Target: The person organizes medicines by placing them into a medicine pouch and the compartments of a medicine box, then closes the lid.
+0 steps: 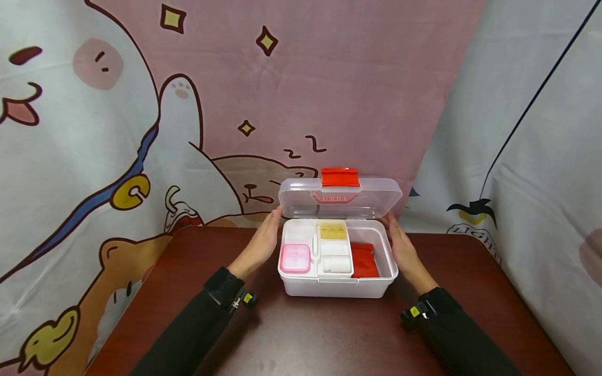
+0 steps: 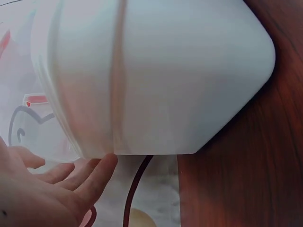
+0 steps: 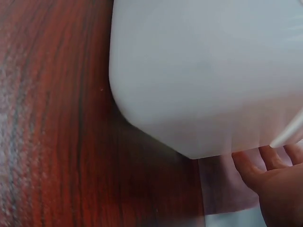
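Observation:
A white plastic storage box (image 1: pixel 334 288) stands on the table with its clear lid (image 1: pixel 296 201) raised at the back. The lid carries a red latch (image 1: pixel 339 177) and a red handle. Inside, on the left, sits a white tray (image 1: pixel 301 232) with a pink-lidded compartment (image 1: pixel 295 258), a yellow piece (image 1: pixel 333 231) and a white roll-like thing (image 1: pixel 336 263). A red pouch (image 1: pixel 365 261) lies in the deeper right side, partly under the tray. My left hand (image 1: pixel 261 240) is at the box's left side, fingers extended toward its rear corner. On the opposite side, my right hand (image 1: pixel 405 251) reaches likewise; its fingertips are partly hidden.
The dark red-brown wooden table (image 1: pixel 301 339) extends in front of and beside the box. Right behind its far edge hangs a pink and white cartoon cloth (image 1: pixel 367 104). Both wrists wear dark bands with small cameras.

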`<state>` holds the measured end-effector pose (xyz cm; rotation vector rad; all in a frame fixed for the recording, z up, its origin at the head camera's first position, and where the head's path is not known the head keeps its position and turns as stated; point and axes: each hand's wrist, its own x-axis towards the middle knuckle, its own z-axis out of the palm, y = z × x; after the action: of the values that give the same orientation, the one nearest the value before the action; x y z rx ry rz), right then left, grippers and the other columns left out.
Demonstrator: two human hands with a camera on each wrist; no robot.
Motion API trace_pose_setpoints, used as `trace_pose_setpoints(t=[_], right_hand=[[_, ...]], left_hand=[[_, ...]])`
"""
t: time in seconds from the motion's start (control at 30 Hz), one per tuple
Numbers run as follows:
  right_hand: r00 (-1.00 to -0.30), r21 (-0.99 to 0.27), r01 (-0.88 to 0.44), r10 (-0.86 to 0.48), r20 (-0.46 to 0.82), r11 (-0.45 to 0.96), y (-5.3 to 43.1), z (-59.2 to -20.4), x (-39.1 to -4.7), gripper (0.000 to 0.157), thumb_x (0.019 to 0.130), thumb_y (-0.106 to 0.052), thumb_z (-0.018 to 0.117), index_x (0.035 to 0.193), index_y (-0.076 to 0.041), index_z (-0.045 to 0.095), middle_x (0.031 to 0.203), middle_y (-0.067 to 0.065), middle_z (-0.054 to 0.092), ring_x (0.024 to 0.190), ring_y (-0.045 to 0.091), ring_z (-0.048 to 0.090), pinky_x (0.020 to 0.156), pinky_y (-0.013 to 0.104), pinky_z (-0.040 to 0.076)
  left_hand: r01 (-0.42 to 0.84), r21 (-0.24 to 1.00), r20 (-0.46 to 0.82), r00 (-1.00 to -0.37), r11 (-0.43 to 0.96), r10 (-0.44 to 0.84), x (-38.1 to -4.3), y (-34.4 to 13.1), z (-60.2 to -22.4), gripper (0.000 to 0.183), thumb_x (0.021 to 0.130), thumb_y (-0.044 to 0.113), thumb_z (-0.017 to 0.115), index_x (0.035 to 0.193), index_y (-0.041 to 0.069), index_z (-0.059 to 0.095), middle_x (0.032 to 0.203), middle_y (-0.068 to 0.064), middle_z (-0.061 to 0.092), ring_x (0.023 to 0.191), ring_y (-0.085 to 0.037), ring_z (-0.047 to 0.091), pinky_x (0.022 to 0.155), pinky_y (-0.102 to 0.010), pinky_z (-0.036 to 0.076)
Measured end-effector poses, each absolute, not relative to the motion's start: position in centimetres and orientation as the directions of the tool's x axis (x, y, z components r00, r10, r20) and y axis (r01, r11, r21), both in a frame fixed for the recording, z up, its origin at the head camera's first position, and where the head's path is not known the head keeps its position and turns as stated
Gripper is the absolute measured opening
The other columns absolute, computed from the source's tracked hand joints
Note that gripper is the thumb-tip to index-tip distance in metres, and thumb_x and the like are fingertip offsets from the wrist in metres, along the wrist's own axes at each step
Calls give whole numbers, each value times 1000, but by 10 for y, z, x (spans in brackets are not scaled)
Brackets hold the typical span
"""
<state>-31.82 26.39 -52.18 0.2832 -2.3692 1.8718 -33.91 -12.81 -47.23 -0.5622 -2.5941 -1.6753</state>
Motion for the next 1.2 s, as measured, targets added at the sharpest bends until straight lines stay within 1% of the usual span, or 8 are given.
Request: trace_pose_setpoints(t=[0.27, 0.43, 0.67, 0.8, 0.93, 1.0, 1.1, 1.2], right_hand=[[-993, -986, -120, -5, 120, 118, 256, -494, -318, 82, 112, -73, 13, 179, -26, 18, 182, 15, 32, 167, 39, 33, 137, 63, 21], [-997, -997, -69, 17, 69, 18, 251, -474, -316, 87, 109, -77, 15, 178, -23, 22, 183, 12, 29, 168, 37, 30, 139, 60, 18], [-998, -997, -47, 41, 49, 69, 257, -467, -309, 80, 114, -71, 22, 173, -19, 34, 177, 13, 40, 162, 36, 39, 137, 59, 23], [-995, -996, -74, 68, 77, 47, 260, -474, -302, 61, 119, -57, 28, 160, -18, 50, 150, -7, 60, 143, 17, 53, 132, 40, 40], [-986, -986, -151, 63, 155, 65, 262, -485, -296, 63, 120, -51, 32, 162, -8, 51, 129, -25, 62, 126, 4, 55, 112, 14, 46], [-981, -978, -181, 47, 186, 100, 263, -490, -294, 67, 120, -51, 31, 167, -4, 45, 132, -27, 63, 126, 1, 55, 107, 10, 44], [-983, -970, -176, 16, 181, 168, 266, -497, -290, 69, 120, -55, 27, 173, -12, 37, 151, -24, 57, 133, -4, 50, 112, 10, 40], [-987, -960, -161, -49, 154, 227, 269, -502, -287, 68, 119, -57, 25, 176, -21, 29, 172, -7, 45, 147, 6, 46, 131, 34, 38]], left_hand=[[265, 911, 199, -953, 316, 227, -339, -120, -470, 79, 117, 63, 13, 173, 12, 34, 177, -16, 40, 162, -43, 43, 134, -62, 30], [245, 911, 191, -963, 332, 187, -337, -117, -460, 88, 114, 70, 13, 171, 9, 38, 177, -15, 42, 165, -36, 41, 136, -57, 28], [243, 910, 171, -958, 335, 230, -335, -127, -455, 93, 113, 72, 13, 166, 5, 48, 174, -16, 47, 165, -36, 40, 135, -61, 28], [266, 894, 173, -947, 361, 270, -331, -135, -458, 88, 115, 69, 13, 160, 8, 57, 168, -15, 55, 163, -35, 45, 136, -63, 26], [286, 886, 171, -933, 364, 317, -330, -140, -461, 86, 116, 65, 11, 162, 6, 55, 171, -11, 51, 167, -30, 37, 139, -58, 19], [287, 884, 160, -928, 370, 338, -328, -143, -463, 85, 117, 64, 11, 165, 6, 49, 175, -9, 45, 170, -28, 31, 139, -57, 18], [277, 883, 136, -923, 378, 360, -325, -145, -465, 83, 117, 64, 11, 168, 7, 42, 179, -8, 38, 171, -27, 26, 139, -56, 17], [269, 882, 122, -924, 388, 364, -322, -147, -468, 83, 117, 63, 11, 168, 5, 41, 179, -9, 38, 172, -27, 23, 140, -56, 17]])
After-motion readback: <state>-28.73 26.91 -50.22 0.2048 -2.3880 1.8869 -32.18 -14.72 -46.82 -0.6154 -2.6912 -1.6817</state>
